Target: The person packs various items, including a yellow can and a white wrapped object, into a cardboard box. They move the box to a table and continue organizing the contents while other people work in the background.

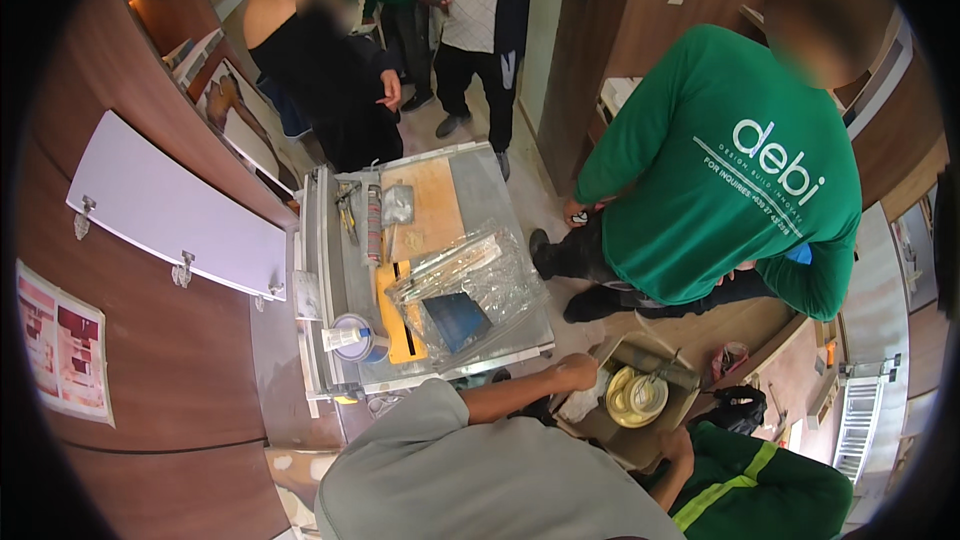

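A grey-beige open box [680,375] is in front of me at lower right. It holds round yellowish tubs [636,398], with some tool-like items lying over them. My left hand [575,373] is closed at the box's left wall, beside a crumpled whitish cloth or bag [582,402]; its fingertips are hidden. At the near right edge of the box, my right hand [678,447] is closed over the rim, its fingers partly hidden. My grey shirt covers the lower middle of the view.
Left of the box stands a worktable [505,350] bearing a sealant tube [374,225], yellow tool [400,320], clear plastic sheeting [500,285] and tub [360,338]. A person in green [720,170] stands ahead right; others stand farther back. Striped green cloth [790,490] lies at right.
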Action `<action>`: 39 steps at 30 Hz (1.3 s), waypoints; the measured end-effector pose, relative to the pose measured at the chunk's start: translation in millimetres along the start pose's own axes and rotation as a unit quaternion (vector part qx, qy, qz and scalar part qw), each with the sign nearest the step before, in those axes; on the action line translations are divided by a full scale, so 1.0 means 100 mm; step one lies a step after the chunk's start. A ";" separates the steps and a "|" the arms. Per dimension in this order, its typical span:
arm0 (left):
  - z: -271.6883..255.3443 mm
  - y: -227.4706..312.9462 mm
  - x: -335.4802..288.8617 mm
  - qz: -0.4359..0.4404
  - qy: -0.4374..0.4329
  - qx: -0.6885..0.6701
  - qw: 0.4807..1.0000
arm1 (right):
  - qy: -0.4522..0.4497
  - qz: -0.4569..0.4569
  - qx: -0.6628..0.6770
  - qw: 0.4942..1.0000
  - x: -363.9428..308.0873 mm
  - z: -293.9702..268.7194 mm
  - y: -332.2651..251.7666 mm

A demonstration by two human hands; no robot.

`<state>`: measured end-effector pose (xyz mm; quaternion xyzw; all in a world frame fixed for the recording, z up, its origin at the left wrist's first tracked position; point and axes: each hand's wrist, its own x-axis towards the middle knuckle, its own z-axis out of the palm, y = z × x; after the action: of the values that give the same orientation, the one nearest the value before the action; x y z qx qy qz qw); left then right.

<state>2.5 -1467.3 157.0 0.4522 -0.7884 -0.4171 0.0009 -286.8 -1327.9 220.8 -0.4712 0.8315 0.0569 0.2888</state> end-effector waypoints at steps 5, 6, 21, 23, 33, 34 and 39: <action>-0.12 0.01 0.09 -0.013 0.049 -0.002 0.999 | 0.001 -0.015 0.042 0.999 0.26 -0.25 -0.20; -0.13 -0.01 0.12 -0.012 0.051 -0.003 0.999 | -0.003 -0.024 0.052 0.998 0.32 -0.28 -0.22; 0.03 -0.02 0.65 -0.211 0.080 -0.098 0.969 | -0.034 -0.293 -0.230 0.927 2.55 -0.20 0.14; 0.09 -0.01 0.65 -0.261 0.099 -0.125 0.952 | -0.095 -0.300 -0.203 0.927 2.73 -0.31 0.00; 0.44 0.18 0.58 -0.373 0.136 -0.144 0.906 | -0.183 -0.308 -0.213 0.909 2.77 -0.77 -0.57; 0.44 0.20 0.56 -0.381 0.139 -0.162 0.899 | -0.192 -0.299 -0.228 0.906 2.77 -0.77 -0.59; 0.31 0.22 0.55 -0.349 0.153 -0.162 0.910 | -0.193 -0.288 -0.234 0.908 2.82 -0.73 -0.61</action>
<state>-57.5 -1480.5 131.0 0.7504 -0.4920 -0.4388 0.0491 -377.9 -1600.1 141.4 -0.7243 0.5501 0.2538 0.3292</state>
